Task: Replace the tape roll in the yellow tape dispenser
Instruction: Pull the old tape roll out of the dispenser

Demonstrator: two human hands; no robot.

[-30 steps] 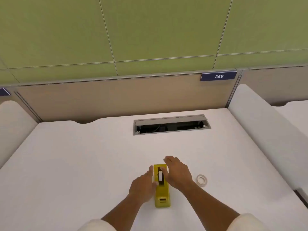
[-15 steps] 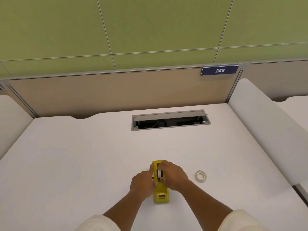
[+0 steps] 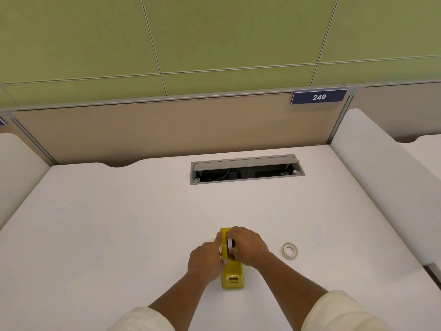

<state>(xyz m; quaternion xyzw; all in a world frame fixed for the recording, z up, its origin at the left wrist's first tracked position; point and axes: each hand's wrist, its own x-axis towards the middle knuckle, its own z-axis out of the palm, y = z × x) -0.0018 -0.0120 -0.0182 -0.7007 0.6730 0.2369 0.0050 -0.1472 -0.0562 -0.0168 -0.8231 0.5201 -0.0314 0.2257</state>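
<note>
Yellow tape dispenser [image 3: 232, 273] sits low-centre on the white tabletop [image 3: 119, 223], long axis pointing away from the person, cutter end nearest them. Both hands are on its far half.

Left hand [image 3: 206, 260]: pressed against the dispenser's left side, fingers curled round the body, clamped on it. Right hand [image 3: 248, 247]: over the top from the right, fingertips pinched on the white tape roll [image 3: 229, 243] seated in the slot. Only a sliver of the roll shows between the fingers. Can't tell if it's lifted off its seat or still fully in.

Spare tape roll [image 3: 290, 250] lies flat on the tabletop, right of the right hand, apart from it and from the dispenser. Untouched.

Versus one second back: the right hand was open and flat above the dispenser with fingers spread, and the left was only resting alongside. Half a second back both had closed in. Now the grip looks the same, fingers slightly tighter on the roll. Dispenser hasn't shifted on the tabletop, and the spare roll is in the same spot.

Background: open cable tray [image 3: 247, 169] recessed at the tabletop's far edge, tan partition [image 3: 143, 130] behind it, blue "249" plate [image 3: 319, 97] at its upper right, green wall panels [image 3: 214, 32] above. Cream sleeves [image 3: 338, 311] visible at the bottom edge.
</note>
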